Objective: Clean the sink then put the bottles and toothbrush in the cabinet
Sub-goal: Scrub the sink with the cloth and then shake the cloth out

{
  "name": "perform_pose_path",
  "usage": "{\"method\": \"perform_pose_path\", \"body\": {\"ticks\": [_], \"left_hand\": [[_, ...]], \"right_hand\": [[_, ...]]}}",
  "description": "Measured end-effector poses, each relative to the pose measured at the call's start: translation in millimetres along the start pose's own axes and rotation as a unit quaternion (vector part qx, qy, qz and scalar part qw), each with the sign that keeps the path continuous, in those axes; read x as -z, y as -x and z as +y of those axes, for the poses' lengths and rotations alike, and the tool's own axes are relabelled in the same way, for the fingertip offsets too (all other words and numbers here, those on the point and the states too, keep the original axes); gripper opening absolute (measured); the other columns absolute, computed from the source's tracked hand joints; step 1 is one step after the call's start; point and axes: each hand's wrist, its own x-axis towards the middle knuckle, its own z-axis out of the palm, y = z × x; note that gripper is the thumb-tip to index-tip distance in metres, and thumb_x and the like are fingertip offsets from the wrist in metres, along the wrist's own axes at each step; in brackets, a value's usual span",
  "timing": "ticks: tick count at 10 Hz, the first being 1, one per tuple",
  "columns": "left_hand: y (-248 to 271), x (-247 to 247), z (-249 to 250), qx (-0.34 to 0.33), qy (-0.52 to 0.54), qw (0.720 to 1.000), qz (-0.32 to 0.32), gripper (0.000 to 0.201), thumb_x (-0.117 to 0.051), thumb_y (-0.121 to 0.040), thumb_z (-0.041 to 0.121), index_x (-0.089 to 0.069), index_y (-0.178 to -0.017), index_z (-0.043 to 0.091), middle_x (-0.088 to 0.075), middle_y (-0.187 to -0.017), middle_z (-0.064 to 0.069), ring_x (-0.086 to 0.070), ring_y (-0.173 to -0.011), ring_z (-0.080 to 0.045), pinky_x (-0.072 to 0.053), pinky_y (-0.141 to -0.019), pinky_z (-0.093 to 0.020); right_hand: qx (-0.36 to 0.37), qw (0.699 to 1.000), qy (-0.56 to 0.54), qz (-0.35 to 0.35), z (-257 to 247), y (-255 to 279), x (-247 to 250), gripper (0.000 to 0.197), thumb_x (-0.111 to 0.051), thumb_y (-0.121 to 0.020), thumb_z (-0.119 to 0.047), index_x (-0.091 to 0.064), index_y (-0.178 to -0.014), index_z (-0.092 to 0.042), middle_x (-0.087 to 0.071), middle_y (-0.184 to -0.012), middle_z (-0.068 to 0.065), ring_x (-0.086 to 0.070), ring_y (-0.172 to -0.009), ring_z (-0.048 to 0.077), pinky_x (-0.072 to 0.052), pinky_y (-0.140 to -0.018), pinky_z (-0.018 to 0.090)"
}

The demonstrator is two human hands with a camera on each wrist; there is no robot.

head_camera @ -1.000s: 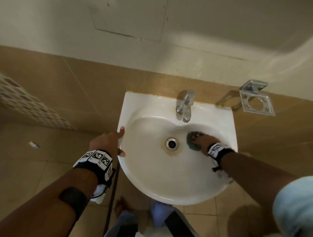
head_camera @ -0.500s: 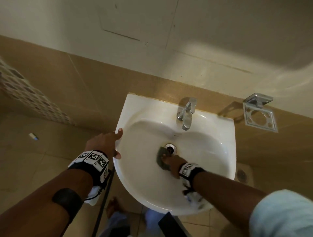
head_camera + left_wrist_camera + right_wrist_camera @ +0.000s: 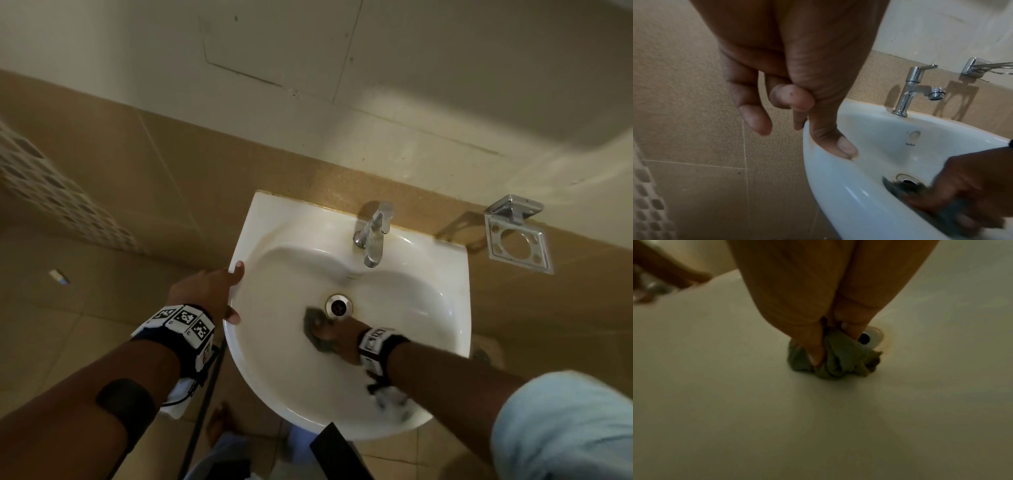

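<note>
**Scrubbing by the drain, steadying at the rim**

Pressed into the white sink [image 3: 404, 346], low in the bowl and touching the near-left side of the drain [image 3: 339, 305]: a crumpled grey-green cloth [image 3: 317, 330]. Bunched between thumb and fingertips of the right hand [image 3: 337, 334], fingers curled round the folds and pointing down into the basin; seen from the right wrist as a wad of cloth [image 3: 835, 360] pinched tight, with the drain [image 3: 872, 335] just behind the fingertips.

Gripping the sink's left edge: the left hand [image 3: 205, 293], thumb hooked over the rim onto the inner slope, the other fingers curled loosely below and outside the rim. Same hold from the left wrist, with the thumb of the left hand [image 3: 797, 65] flat on the rim of the sink [image 3: 828, 178].

At the back edge of the sink, centred: a chrome tap [image 3: 373, 236], spout aimed toward the bowl. On the tiled wall past the sink's back-right corner: a metal holder [image 3: 517, 236] with round cut-outs. On the tiled floor well left of the sink: a small white scrap [image 3: 59, 277], too small to identify
</note>
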Motion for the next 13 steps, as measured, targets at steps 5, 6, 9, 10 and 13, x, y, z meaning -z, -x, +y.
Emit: {"method": "perform_pose_path", "body": {"ticks": [5,6,9,10,13], "left_hand": [[-8.0,-6.4,-6.6,-0.017,0.027,0.999,-0.010,0.106,-0.073,-0.085,0.041,0.006,-0.155,0.042,-0.051,-0.143,0.005,-0.054,-0.124,-0.022,-0.049,-0.093,-0.037],[-7.1,-5.4,-6.3,-0.023,0.019,1.000,-0.003,0.105,-0.072,-0.086,0.040,0.005,-0.156,0.040,-0.051,-0.143,0.006,-0.054,-0.123,-0.021,-0.049,-0.093,-0.036],[-1.1,-2.0,-2.8,-0.019,0.031,0.999,-0.013,0.106,-0.074,-0.085,0.042,0.005,-0.155,0.044,-0.043,-0.152,0.002,-0.048,-0.132,-0.024,-0.046,-0.101,-0.039],[1.5,-0.9,-2.5,-0.022,0.038,0.999,-0.006,0.106,-0.074,-0.085,0.039,0.005,-0.155,0.044,-0.045,-0.151,0.001,-0.050,-0.130,-0.023,-0.046,-0.101,-0.038],[-3.5,-1.6,-8.1,-0.039,0.035,0.998,-0.017,0.105,-0.073,-0.084,0.046,0.005,-0.156,0.042,-0.041,-0.153,0.000,-0.045,-0.135,-0.026,-0.043,-0.106,-0.040]], "right_hand": [[-0.171,0.961,0.097,0.193,72.4,81.6,139.7,0.044,-0.050,-0.093,-0.012,-0.056,-0.136,-0.017,-0.062,-0.129,0.012,-0.060,-0.116,0.031,-0.051,-0.098,0.038],[-0.136,0.932,-0.013,0.335,69.1,69.4,132.6,0.069,-0.046,-0.086,0.008,-0.043,-0.148,-0.022,-0.049,-0.148,0.008,-0.050,-0.133,0.031,-0.040,-0.110,0.035],[-0.201,0.961,0.006,0.188,77.2,39.8,120.8,0.085,-0.048,-0.092,0.004,0.003,-0.158,-0.012,0.010,-0.166,0.006,0.002,-0.154,0.024,-0.007,-0.124,0.034],[-0.218,0.946,-0.017,0.239,105.8,76.4,106.9,0.076,-0.044,-0.094,0.003,-0.008,-0.158,-0.011,0.000,-0.167,0.006,-0.005,-0.154,0.024,-0.008,-0.124,0.034],[-0.260,0.935,-0.068,0.230,123.5,150.3,-19.2,0.078,-0.038,-0.091,0.010,-0.022,-0.156,-0.031,-0.003,-0.166,-0.003,-0.008,-0.154,0.017,-0.009,-0.122,0.031]]}}
